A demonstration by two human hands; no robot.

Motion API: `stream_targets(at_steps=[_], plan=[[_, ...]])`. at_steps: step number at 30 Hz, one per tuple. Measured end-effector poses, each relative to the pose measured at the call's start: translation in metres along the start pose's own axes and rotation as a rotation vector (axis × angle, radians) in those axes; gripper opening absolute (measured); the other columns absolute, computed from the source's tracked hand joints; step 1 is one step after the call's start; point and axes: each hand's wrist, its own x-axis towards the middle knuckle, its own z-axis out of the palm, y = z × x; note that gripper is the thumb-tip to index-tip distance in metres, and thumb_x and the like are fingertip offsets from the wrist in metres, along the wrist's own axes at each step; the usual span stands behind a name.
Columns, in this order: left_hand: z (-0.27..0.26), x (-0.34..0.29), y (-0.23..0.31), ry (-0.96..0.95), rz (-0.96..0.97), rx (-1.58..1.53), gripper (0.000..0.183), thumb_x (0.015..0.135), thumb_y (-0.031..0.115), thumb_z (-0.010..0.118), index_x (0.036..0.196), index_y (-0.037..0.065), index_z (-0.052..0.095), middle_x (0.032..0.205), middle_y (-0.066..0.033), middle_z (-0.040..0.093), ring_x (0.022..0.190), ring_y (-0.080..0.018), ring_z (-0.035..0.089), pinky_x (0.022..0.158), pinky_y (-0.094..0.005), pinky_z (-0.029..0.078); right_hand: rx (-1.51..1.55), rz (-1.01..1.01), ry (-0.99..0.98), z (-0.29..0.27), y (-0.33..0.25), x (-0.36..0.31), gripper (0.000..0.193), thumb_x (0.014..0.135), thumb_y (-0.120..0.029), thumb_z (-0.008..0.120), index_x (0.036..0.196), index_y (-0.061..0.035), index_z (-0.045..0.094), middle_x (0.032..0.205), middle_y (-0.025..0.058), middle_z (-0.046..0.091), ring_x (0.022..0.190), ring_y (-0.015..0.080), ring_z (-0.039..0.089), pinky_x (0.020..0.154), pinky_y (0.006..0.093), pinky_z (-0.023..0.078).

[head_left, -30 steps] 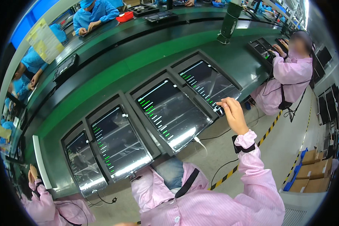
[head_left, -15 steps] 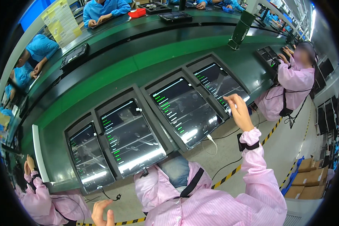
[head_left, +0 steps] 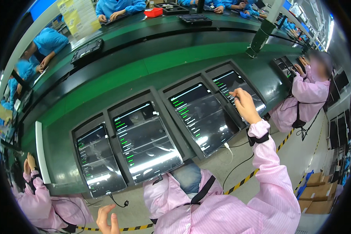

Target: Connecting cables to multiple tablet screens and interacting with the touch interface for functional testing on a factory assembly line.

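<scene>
Several tablets with dark, lit screens and green and white text lines lie side by side in black trays on the green bench. My right hand (head_left: 245,106) hovers at the rightmost tablet (head_left: 245,90), its fingers bent and apart, holding nothing visible; whether a fingertip touches the glass I cannot tell. Left of it lies a larger tablet (head_left: 204,119) with a white cable (head_left: 229,147) at its near edge. Another large tablet (head_left: 144,138) and a smaller one (head_left: 99,160) follow on the left. My left hand (head_left: 107,221) is low in front of the bench, thumb and fingers apart, empty.
A black cable (head_left: 117,201) hangs from the leftmost tablet. A white bar (head_left: 42,152) lies on the bench's left part. People in pink sit at both sides; people in blue work across the bench. A green post (head_left: 260,39) stands behind; cardboard boxes (head_left: 315,193) are at right.
The view has shifted, so the bench and tablets appear farther right and slightly lower. My right hand has moved left and away from me over the rightmost tablet. My left hand stays low.
</scene>
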Motion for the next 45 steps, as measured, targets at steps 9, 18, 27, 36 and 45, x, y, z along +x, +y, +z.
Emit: stream_targets(at_steps=[9, 18, 27, 36, 45], plan=[[0.008, 0.007, -0.035, 0.104, -0.116, -0.015, 0.021, 0.091, 0.004, 0.052, 0.109, -0.004, 0.059, 0.111, -0.0141, 0.061, 0.105, -0.0225, 0.057, 0.095, -0.0341, 0.040, 0.169, -0.276, -0.263, 0.026, -0.114, -0.016, 0.017, 0.079, -0.005, 0.050, 0.096, -0.0023, 0.052, 0.106, 0.0131, 0.059, 0.105, 0.0327, 0.051, 0.093, 0.0414, 0.036], [0.045, 0.012, -0.066, 0.463, -0.083, 0.226, 0.016, 0.081, 0.008, 0.062, 0.075, -0.002, 0.051, 0.073, -0.0130, 0.051, 0.070, -0.0285, 0.049, 0.066, -0.0371, 0.039, 0.026, -0.301, -0.347, 0.028, -0.127, -0.016, 0.013, 0.087, -0.012, 0.049, 0.096, -0.0027, 0.050, 0.103, 0.0113, 0.058, 0.107, 0.0315, 0.051, 0.101, 0.0447, 0.031], [0.072, 0.023, -0.082, 0.546, -0.072, 0.412, 0.023, 0.079, 0.014, 0.070, 0.077, 0.000, 0.051, 0.071, -0.0110, 0.053, 0.067, -0.0267, 0.051, 0.065, -0.0360, 0.041, 0.812, 0.261, -0.694, 0.042, -0.196, -0.110, 0.022, 0.095, -0.016, 0.049, 0.092, 0.0031, 0.059, 0.092, 0.0090, 0.063, 0.090, 0.0144, 0.059, 0.084, 0.0299, 0.046], [0.075, 0.024, -0.093, 0.550, -0.051, 0.199, 0.016, 0.080, 0.006, 0.065, 0.075, -0.002, 0.053, 0.068, -0.0108, 0.052, 0.063, -0.0235, 0.050, 0.059, -0.0330, 0.040, 1.630, 0.490, -0.797, 0.152, -0.218, -0.151, 0.044, 0.101, -0.033, 0.033, 0.105, 0.0034, 0.058, 0.112, 0.0146, 0.058, 0.112, 0.0258, 0.052, 0.102, 0.0396, 0.035], [0.113, 0.023, -0.095, 0.699, -0.250, -0.722, 0.020, 0.093, 0.011, 0.055, 0.076, 0.009, 0.043, 0.057, 0.0058, 0.040, 0.044, -0.0031, 0.033, 0.039, -0.0230, 0.026, 2.364, 0.802, -0.766, 0.182, -0.223, -0.176, 0.032, 0.098, -0.036, 0.042, 0.081, -0.0090, 0.044, 0.086, 0.0049, 0.045, 0.100, 0.0214, 0.048, 0.103, 0.0383, 0.033]])
